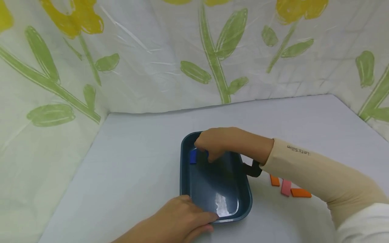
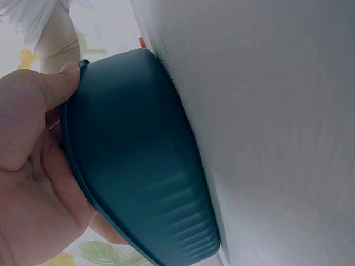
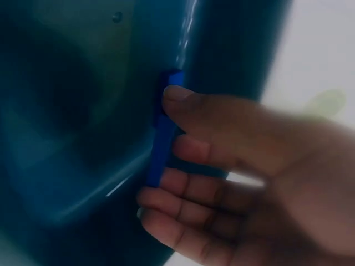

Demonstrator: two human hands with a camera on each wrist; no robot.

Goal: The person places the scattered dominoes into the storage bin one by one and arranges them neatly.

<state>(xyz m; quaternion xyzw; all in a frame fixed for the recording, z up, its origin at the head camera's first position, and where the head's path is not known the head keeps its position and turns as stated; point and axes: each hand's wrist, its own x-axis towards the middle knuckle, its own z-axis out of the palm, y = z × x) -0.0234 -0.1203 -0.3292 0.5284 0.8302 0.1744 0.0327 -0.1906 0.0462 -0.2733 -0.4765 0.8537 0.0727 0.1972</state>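
A deep dark-blue tray [image 1: 212, 189] with rounded corners lies on the table, its long side running away from me. My left hand [image 1: 179, 219] grips the near left corner, thumb on the rim; the left wrist view shows the tray's ribbed outer wall [image 2: 138, 133] beside the curled fingers. My right hand [image 1: 217, 141] reaches into the far end of the tray, where the thumb and fingers pinch a small flat blue block [image 3: 160, 152], mostly hidden from the head view. Another blue block [image 1: 192, 157] lies at the tray's left inner side, near the right fingertips.
To the right of the tray, partly under the right forearm, lie two orange blocks [image 1: 275, 180] and a pink block [image 1: 286, 187]. A dark wrist device [image 1: 253, 168] hangs below the right wrist. White sheeting [image 1: 158, 67] with painted flowers stands behind the table.
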